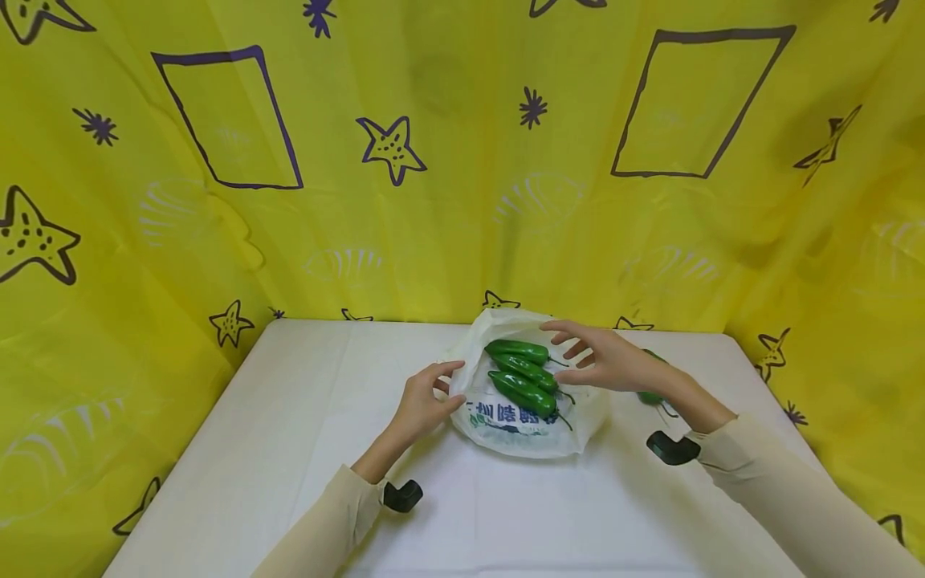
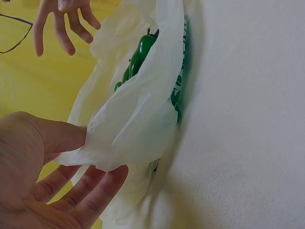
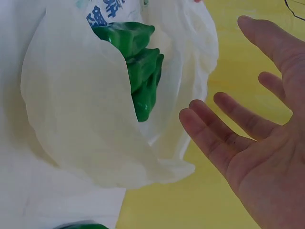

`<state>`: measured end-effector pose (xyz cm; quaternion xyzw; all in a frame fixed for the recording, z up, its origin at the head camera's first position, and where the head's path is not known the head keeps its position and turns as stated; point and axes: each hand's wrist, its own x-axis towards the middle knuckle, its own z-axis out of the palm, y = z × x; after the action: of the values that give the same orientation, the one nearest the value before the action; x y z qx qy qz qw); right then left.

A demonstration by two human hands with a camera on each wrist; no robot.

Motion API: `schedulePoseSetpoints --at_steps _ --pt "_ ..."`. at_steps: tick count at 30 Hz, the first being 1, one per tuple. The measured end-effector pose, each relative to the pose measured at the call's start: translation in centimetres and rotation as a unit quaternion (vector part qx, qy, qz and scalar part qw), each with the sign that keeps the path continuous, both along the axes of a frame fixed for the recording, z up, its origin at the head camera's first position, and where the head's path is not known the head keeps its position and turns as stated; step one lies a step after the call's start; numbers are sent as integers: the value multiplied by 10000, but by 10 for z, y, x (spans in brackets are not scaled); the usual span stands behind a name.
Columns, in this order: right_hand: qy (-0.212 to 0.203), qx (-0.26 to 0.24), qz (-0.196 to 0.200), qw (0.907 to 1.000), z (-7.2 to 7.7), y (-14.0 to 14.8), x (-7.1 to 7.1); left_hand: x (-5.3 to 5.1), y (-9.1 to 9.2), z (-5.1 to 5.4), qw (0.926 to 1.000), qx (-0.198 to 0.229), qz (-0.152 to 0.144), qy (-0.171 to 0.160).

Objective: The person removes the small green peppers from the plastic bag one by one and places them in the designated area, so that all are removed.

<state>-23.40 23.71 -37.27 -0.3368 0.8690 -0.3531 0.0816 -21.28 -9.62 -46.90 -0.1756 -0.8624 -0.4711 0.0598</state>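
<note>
Centrally, one plastic bag lies mouth-open on the white table, with three green peppers inside, side by side. Their tips point toward 10 o'clock, their thin stems toward 4 o'clock. One loose pepper lies outside, at 3 o'clock from the bag; total in view, four.

Hands, two. Left hand at 9 o'clock pinches the bag's rim, thumb on one side and fingers on the other. Right hand at 2 o'clock hovers over the bag's edge, fingers spread and slightly bent, holding nothing; the right wrist view shows a gap between its fingertips and the plastic.

Obstructions: the right forearm crosses the loose pepper and hides its middle from the head view. In both wrist views a raised bag wall covers part of the peppers inside.

Surroundings: two pale sleeves, one dark device at each wrist, and a yellow curtain at 12 o'clock and along both flanks, printed with starfish and two outlined quadrilaterals.

Materials: bag thin, translucent, crinkled, with blue and green print at its 6 o'clock side. Peppers glossy, smooth, tapered. Table covering matte, finely textured; curtain softly folded.
</note>
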Motion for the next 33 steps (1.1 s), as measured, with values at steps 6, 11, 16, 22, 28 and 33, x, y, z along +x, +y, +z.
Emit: schedulePoseSetpoints --at_steps 6,11,16,22,28,33 --pt "-180 41 91 9998 -7 -10 -5 0 0 0 9998 164 -15 114" --pt "-262 41 272 9993 -14 -21 -9 1 0 -1 9998 154 -1 107" --pt "-290 162 298 9990 -21 -28 -13 2 0 -1 9999 160 11 37" --pt "-529 297 329 9976 -29 -36 -17 1 -1 -2 9998 155 12 106" --pt "-846 466 185 9952 -33 -44 -22 2 -2 -2 9996 205 -12 190" --pt "-1123 741 -15 9909 -36 -48 -23 2 -2 -2 9993 231 -75 299"
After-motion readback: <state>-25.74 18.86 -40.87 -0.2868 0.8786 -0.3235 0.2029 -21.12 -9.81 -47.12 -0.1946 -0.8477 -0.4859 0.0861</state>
